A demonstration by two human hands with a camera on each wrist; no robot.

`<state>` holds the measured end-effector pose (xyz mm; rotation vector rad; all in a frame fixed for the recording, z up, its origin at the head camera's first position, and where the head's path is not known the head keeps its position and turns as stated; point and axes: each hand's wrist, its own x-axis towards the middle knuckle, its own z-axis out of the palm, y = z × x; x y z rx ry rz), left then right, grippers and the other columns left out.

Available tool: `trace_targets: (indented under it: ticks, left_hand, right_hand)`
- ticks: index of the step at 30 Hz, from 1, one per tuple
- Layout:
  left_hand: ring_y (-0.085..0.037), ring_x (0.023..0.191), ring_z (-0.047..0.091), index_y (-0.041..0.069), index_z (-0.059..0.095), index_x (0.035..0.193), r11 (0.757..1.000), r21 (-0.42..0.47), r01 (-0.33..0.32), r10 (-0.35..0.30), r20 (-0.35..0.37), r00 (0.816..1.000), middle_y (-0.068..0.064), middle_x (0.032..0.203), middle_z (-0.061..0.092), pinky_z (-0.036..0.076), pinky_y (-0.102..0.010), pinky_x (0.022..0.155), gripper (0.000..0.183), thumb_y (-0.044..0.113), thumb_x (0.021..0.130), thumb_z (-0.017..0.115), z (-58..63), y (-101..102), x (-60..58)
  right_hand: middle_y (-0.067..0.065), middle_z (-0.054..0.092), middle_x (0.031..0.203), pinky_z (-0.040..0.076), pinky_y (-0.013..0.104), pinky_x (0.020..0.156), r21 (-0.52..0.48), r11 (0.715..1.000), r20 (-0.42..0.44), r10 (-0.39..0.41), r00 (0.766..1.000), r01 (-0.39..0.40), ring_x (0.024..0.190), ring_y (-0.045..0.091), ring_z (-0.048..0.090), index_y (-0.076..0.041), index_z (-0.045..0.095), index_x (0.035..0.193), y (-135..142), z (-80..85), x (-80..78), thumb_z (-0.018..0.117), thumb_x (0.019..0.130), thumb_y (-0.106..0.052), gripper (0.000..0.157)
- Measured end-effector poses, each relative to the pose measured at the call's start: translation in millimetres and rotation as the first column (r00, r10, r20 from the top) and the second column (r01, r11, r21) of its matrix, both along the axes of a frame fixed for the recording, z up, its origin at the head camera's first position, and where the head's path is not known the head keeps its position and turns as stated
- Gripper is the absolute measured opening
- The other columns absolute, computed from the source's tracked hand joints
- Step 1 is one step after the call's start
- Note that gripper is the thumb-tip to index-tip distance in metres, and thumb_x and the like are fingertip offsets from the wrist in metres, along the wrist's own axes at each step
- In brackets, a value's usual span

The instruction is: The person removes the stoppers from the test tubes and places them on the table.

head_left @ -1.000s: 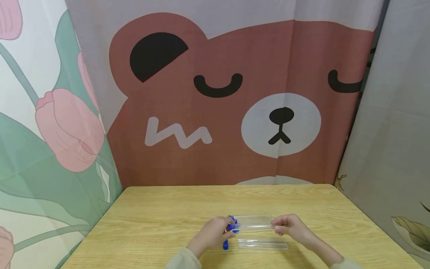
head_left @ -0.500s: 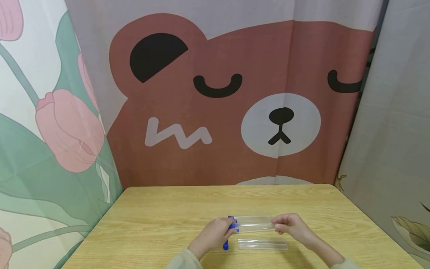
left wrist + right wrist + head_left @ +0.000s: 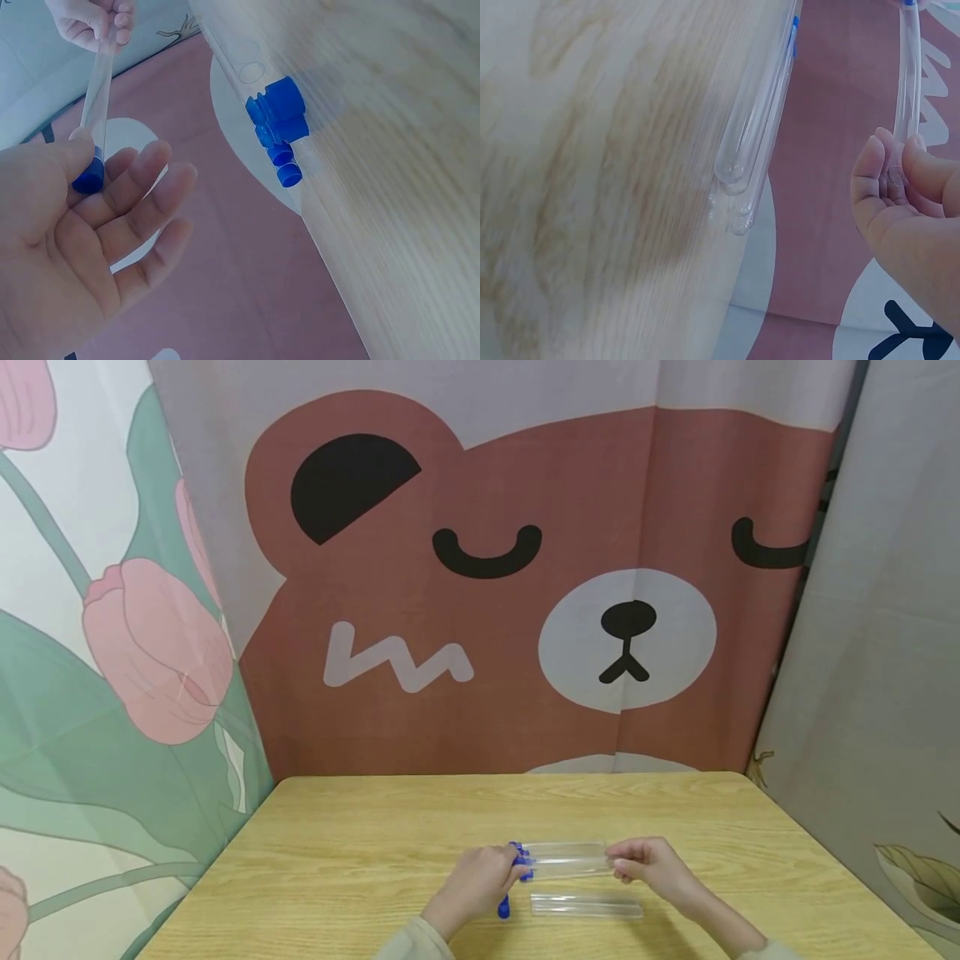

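Note:
A clear plastic test tube [image 3: 97, 94] with a blue cap [image 3: 89, 177] is held between my two hands, level above the table. My left hand [image 3: 476, 881] pinches it at the cap with thumb and index finger; the other fingers are spread and loosely bent in the left wrist view. The rounded end of the tube sits between the thumb and fingers of my right hand [image 3: 658, 870]. Nearer to me lie loose clear tubes [image 3: 587, 906], side by side. Several blue caps [image 3: 285, 105] show on the table, partly hidden by my left hand in the head view.
More clear tubes with blue ends lie just behind the held one on the wood-grain table [image 3: 360, 827]. A curtain with a bear print [image 3: 510, 610] hangs behind the far edge, and a flower-print curtain [image 3: 150, 652] hangs at the left.
My left thumb and fingers have shifted slightly at the cap, and the left hand has moved a touch to the right. The right hand and the tubes on the table stay put.

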<state>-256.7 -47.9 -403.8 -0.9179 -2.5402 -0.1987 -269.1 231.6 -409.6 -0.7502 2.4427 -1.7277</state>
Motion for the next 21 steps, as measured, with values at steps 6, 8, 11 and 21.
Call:
trace_targets:
  ticks: [6, 8, 11, 21]
  left_hand:
    - [-0.002, 0.042, 0.033, 0.015, 0.049, 0.065, 0.999, -0.039, -0.038, 0.034, -0.093, 0.995, 0.010, 0.051, 0.034, 0.029, -0.019, 0.037, 0.032, 0.036, 0.089, 0.051, 0.5, 0.6, 2.1]
    - [-0.002, 0.041, 0.031, 0.015, 0.048, 0.064, 0.998, -0.049, -0.048, 0.042, -0.117, 0.992, 0.010, 0.050, 0.033, 0.028, -0.019, 0.037, 0.034, 0.037, 0.089, 0.050, 0.7, 0.7, 2.7]
    - [-0.002, 0.040, 0.028, 0.015, 0.048, 0.062, 0.996, -0.060, -0.069, 0.060, -0.149, 0.987, 0.010, 0.049, 0.031, 0.026, -0.018, 0.036, 0.035, 0.038, 0.090, 0.049, 1.3, 1.2, 4.1]
    - [-0.003, 0.039, 0.029, 0.016, 0.045, 0.060, 0.990, -0.031, -0.138, 0.130, -0.183, 0.974, 0.010, 0.047, 0.031, 0.024, -0.019, 0.035, 0.036, 0.038, 0.087, 0.053, 2.8, 5.5, 7.9]
  right_hand:
    - [0.023, 0.061, 0.083, 0.050, 0.026, 0.062, -0.004, 1.000, -0.013, -0.022, 1.000, 0.022, 0.068, 0.012, 0.059, 0.022, 0.052, 0.099, -3.0, -2.2, 1.3, 0.056, 0.085, 0.000, 0.026]
    - [0.024, 0.060, 0.084, 0.050, 0.026, 0.062, -0.006, 1.000, -0.013, -0.027, 1.000, 0.027, 0.068, 0.011, 0.059, 0.022, 0.052, 0.099, -3.5, -2.9, 2.1, 0.056, 0.085, 0.001, 0.027]
    - [0.025, 0.060, 0.085, 0.050, 0.025, 0.062, -0.015, 0.999, -0.003, -0.038, 0.999, 0.038, 0.068, 0.012, 0.059, 0.023, 0.051, 0.100, -4.3, -3.2, 3.2, 0.055, 0.085, 0.001, 0.027]
    - [0.026, 0.060, 0.087, 0.050, 0.026, 0.061, -0.016, 0.996, 0.003, -0.087, 0.996, 0.087, 0.068, 0.013, 0.059, 0.023, 0.051, 0.100, -5.8, -3.1, 4.4, 0.055, 0.085, 0.002, 0.026]
